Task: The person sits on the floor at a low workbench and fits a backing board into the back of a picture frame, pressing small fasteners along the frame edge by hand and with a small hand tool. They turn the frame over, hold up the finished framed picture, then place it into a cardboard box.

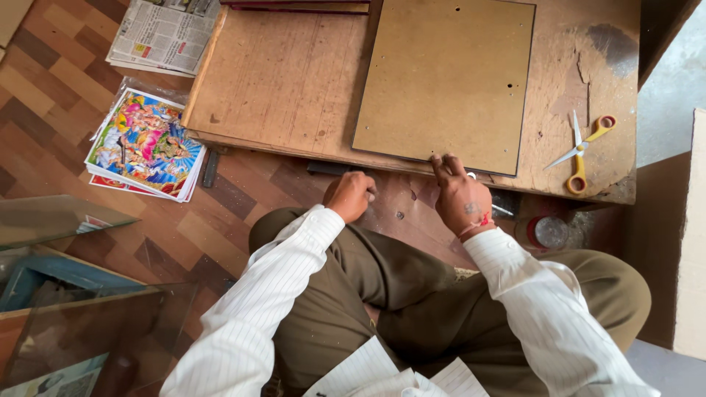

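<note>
A brown hardboard backing panel (pixel 448 81) lies flat on a low wooden work table (pixel 287 81). My right hand (pixel 460 198) rests at the panel's near edge, fingertips touching it. My left hand (pixel 351 195) hovers below the table's front edge with fingers curled into a fist; I cannot tell whether it holds something small. Both arms wear white striped sleeves, and my crossed legs in brown trousers fill the lower middle.
Yellow-handled scissors (pixel 583 151) lie on the table's right end. A stack of colourful prints (pixel 145 143) and a newspaper (pixel 163 33) sit on the wood-pattern floor at left. Glass sheets (pixel 88 323) and frames lean at lower left. A small round container (pixel 548 231) stands near my right knee.
</note>
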The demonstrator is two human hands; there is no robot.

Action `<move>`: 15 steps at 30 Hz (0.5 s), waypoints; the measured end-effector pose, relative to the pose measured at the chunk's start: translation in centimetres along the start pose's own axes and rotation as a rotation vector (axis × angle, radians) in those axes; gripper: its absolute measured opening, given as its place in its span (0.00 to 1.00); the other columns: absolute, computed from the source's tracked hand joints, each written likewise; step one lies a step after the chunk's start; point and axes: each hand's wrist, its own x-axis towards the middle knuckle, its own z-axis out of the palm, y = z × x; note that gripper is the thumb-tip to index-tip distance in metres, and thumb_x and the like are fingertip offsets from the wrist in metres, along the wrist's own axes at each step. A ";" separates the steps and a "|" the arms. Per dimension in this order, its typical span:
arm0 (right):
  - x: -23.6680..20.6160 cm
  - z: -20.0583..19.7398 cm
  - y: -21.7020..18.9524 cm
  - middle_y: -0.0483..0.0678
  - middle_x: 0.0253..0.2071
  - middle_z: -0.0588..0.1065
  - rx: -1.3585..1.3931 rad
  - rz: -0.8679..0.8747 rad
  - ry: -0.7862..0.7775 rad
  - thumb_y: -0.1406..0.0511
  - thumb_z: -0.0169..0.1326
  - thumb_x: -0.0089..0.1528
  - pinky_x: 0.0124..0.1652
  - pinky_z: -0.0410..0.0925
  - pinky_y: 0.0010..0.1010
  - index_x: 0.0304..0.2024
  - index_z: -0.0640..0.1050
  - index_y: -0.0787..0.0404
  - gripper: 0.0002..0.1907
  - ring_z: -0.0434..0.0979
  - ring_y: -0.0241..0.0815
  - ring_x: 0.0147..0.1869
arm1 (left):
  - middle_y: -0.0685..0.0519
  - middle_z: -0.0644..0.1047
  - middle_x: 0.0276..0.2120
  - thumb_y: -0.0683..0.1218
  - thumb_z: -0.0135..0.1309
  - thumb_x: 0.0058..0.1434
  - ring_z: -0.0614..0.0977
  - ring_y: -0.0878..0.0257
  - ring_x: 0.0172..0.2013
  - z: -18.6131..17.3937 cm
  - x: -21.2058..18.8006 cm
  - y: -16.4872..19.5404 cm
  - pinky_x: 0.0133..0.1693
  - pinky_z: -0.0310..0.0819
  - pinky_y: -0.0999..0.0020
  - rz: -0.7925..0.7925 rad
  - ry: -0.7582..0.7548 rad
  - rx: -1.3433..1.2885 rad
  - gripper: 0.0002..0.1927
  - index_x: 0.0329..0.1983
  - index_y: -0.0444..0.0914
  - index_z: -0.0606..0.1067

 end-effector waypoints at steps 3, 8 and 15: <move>0.1 -0.1 0.4 0.50 0.62 0.72 0.090 -0.028 0.010 0.72 0.54 0.57 0.39 0.75 0.42 0.65 0.73 0.52 0.32 0.82 0.57 0.45 | 0.44 0.78 0.32 0.37 0.61 0.49 0.81 0.43 0.39 -0.6 0.4 0.8 0.39 0.74 0.52 -0.068 0.128 0.060 0.03 0.27 0.38 0.81; -1.5 -0.9 0.0 0.56 0.62 0.70 0.253 0.004 0.091 0.69 0.57 0.57 0.36 0.74 0.45 0.63 0.73 0.58 0.30 0.81 0.61 0.43 | 0.45 0.78 0.34 0.38 0.60 0.54 0.81 0.44 0.36 -2.8 0.3 3.3 0.36 0.74 0.51 -0.072 0.030 0.124 0.01 0.28 0.38 0.80; -7.4 4.7 -2.2 0.52 0.41 0.83 0.338 0.165 -0.323 0.58 0.61 0.59 0.41 0.74 0.45 0.46 0.84 0.50 0.13 0.83 0.55 0.42 | 0.43 0.80 0.29 0.42 0.56 0.48 0.83 0.44 0.33 -1.1 0.5 2.6 0.31 0.77 0.49 0.144 -0.126 0.627 0.02 0.22 0.41 0.79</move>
